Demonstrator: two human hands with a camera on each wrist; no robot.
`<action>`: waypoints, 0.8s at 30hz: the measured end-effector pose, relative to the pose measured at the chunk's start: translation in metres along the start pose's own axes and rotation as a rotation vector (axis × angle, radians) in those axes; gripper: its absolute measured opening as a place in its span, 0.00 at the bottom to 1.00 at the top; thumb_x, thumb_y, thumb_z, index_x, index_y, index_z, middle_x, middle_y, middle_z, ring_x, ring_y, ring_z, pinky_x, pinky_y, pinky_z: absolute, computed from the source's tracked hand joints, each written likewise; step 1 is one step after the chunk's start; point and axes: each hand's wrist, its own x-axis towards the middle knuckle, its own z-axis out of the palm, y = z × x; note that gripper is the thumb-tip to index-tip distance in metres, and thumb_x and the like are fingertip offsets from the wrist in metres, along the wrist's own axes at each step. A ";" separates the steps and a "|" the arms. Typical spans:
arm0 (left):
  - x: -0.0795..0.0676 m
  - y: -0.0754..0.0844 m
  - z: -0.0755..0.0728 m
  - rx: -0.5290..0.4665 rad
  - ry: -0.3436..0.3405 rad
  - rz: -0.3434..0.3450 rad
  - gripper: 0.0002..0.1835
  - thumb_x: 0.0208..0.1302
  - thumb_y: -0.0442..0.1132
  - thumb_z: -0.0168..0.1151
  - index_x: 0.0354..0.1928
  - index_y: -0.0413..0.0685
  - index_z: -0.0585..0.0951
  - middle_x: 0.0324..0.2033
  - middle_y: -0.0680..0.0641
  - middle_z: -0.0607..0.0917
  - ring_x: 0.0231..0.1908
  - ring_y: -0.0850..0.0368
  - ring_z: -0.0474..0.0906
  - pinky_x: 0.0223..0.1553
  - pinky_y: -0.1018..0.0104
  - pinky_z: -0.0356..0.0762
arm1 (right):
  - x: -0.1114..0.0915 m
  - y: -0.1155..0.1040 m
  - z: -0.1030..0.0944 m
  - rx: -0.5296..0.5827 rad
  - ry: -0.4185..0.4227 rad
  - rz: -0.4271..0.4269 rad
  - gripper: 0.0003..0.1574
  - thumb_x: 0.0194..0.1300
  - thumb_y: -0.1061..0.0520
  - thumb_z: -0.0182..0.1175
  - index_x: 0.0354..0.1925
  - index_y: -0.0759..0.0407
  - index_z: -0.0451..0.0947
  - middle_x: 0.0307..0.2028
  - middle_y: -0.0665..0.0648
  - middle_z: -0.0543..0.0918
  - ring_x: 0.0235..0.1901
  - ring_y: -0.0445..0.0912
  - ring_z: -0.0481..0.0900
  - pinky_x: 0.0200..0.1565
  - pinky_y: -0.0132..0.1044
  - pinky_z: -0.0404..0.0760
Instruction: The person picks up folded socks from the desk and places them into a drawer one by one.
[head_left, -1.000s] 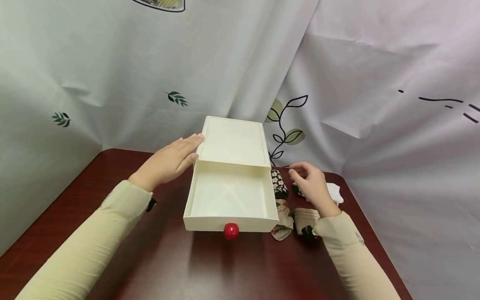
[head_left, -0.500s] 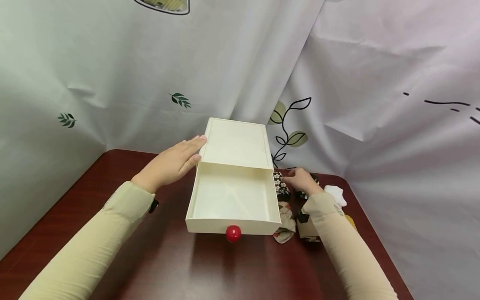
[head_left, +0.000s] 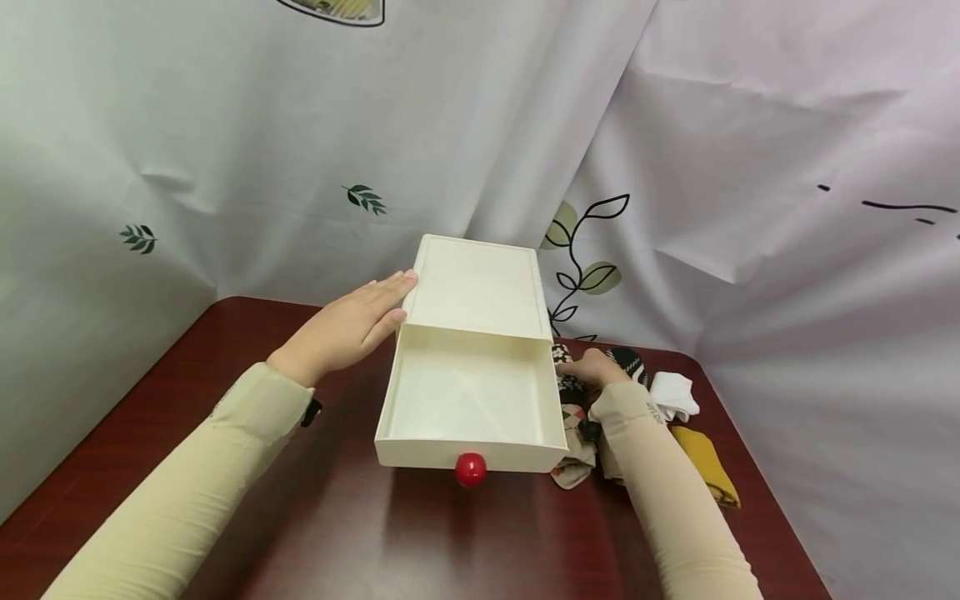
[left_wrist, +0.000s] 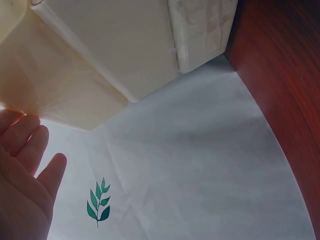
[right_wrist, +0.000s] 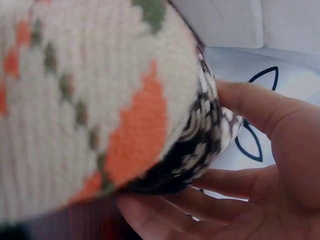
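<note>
A white storage box (head_left: 480, 287) stands on the dark red table, its drawer (head_left: 472, 454) pulled out by a red knob (head_left: 471, 470). Nothing lies on the drawer's floor. My left hand (head_left: 337, 333) rests with straight fingers against the box's left side; the left wrist view shows its fingertips at the pale wall (left_wrist: 60, 75). Right of the box, my right hand (head_left: 596, 371) grips a rolled black sock with white flowers (right_wrist: 200, 145), thumb on one side and fingers on the other. Close in front is a rolled beige argyle sock (right_wrist: 75, 125), seen also beside the drawer.
Farther right lie a black-and-white patterned rolled sock (head_left: 628, 362), a white sock (head_left: 673, 393) and a folded yellow one (head_left: 705, 462). A beige roll is mostly hidden under the right forearm. A pale printed curtain (head_left: 300, 125) hangs behind the table.
My right hand has moved left and down from above the socks to the black flowered one and now grips it. The left hand stays against the box.
</note>
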 end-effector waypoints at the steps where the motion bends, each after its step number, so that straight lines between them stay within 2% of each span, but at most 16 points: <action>1: 0.000 0.001 0.000 -0.003 0.000 -0.001 0.30 0.81 0.46 0.46 0.78 0.40 0.58 0.76 0.41 0.61 0.76 0.46 0.55 0.77 0.48 0.51 | 0.000 0.000 0.001 -0.001 0.006 0.003 0.36 0.63 0.44 0.64 0.48 0.78 0.76 0.39 0.71 0.81 0.25 0.53 0.81 0.24 0.43 0.84; 3: 0.001 0.000 0.000 -0.001 -0.001 -0.003 0.30 0.81 0.46 0.46 0.78 0.40 0.58 0.77 0.42 0.61 0.76 0.47 0.55 0.77 0.47 0.51 | 0.001 0.000 0.001 0.027 0.012 0.013 0.44 0.62 0.44 0.65 0.57 0.82 0.72 0.51 0.77 0.79 0.30 0.56 0.83 0.26 0.45 0.86; 5: 0.001 0.000 0.001 0.000 -0.002 -0.007 0.30 0.82 0.46 0.45 0.78 0.41 0.58 0.77 0.42 0.61 0.77 0.47 0.55 0.77 0.48 0.52 | 0.001 0.000 0.002 0.066 0.018 0.033 0.44 0.62 0.45 0.66 0.58 0.82 0.72 0.53 0.77 0.78 0.30 0.57 0.83 0.25 0.44 0.86; 12: 0.001 0.000 0.001 0.007 -0.005 -0.001 0.30 0.82 0.46 0.45 0.78 0.41 0.58 0.77 0.42 0.60 0.77 0.47 0.55 0.78 0.51 0.50 | 0.003 0.001 0.008 0.197 0.045 0.099 0.39 0.62 0.45 0.70 0.54 0.78 0.75 0.45 0.68 0.79 0.30 0.51 0.79 0.25 0.39 0.82; 17: 0.001 0.000 0.002 0.010 0.006 0.001 0.30 0.81 0.46 0.46 0.78 0.41 0.58 0.77 0.42 0.61 0.77 0.47 0.55 0.77 0.49 0.51 | 0.002 0.000 0.009 0.239 0.042 0.125 0.29 0.62 0.45 0.70 0.43 0.70 0.77 0.35 0.59 0.76 0.28 0.49 0.77 0.26 0.38 0.82; 24: -0.001 -0.001 0.002 0.004 0.007 -0.003 0.30 0.81 0.46 0.46 0.78 0.40 0.59 0.76 0.42 0.61 0.76 0.47 0.55 0.77 0.49 0.51 | -0.001 -0.001 0.010 0.337 0.008 0.144 0.22 0.63 0.46 0.69 0.39 0.64 0.77 0.38 0.57 0.76 0.37 0.49 0.77 0.39 0.47 0.88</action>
